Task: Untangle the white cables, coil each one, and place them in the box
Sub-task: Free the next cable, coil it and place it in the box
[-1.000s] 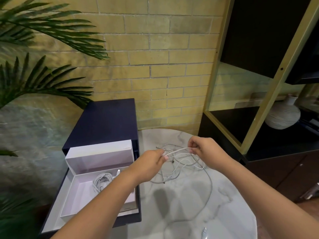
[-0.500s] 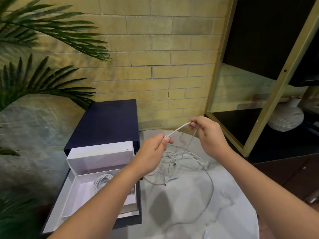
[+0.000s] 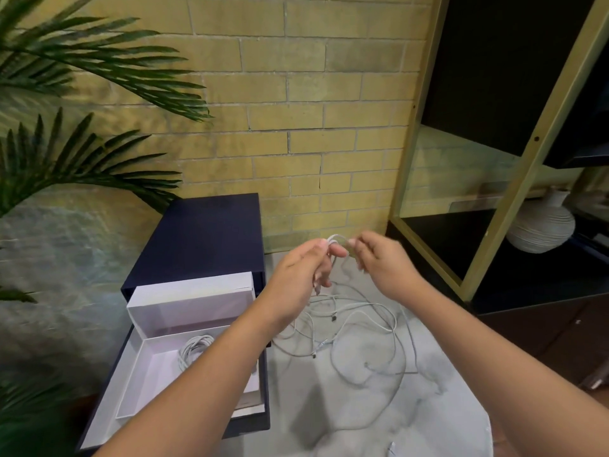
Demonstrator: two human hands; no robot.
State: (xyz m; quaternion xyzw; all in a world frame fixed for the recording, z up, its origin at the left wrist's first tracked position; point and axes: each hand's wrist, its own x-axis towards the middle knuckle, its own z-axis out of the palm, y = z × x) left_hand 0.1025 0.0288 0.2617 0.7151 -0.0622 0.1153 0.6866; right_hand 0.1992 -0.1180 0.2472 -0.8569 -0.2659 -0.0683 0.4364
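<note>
Low in the frame, the marble table (image 3: 428,407) carries the loose tangle of white cables (image 3: 359,328), strands crossing each other with small plugs showing among them. At lower left the open box (image 3: 184,308) sits just beside that tangle, and one coiled cable (image 3: 194,349) lies in its white tray, so I judge one is done and the rest are waiting. Up at mid-frame, the left hand (image 3: 296,275) has its grip clamped on a small loop of cable (image 3: 336,240) wound over a fingertip. The right hand (image 3: 385,262) is blurred, but its grip looks pinched on the same strand just beside it. From there the strand drops into the pile. I read this as a coil being started. I'd hold that loop firm on the left, feed even turns with the right, and lift slack gently so it slides free rather than cinching a knot. If it snags, I stop and clear the crossing first. Behind it all, the brick wall (image 3: 296,127)
</note>
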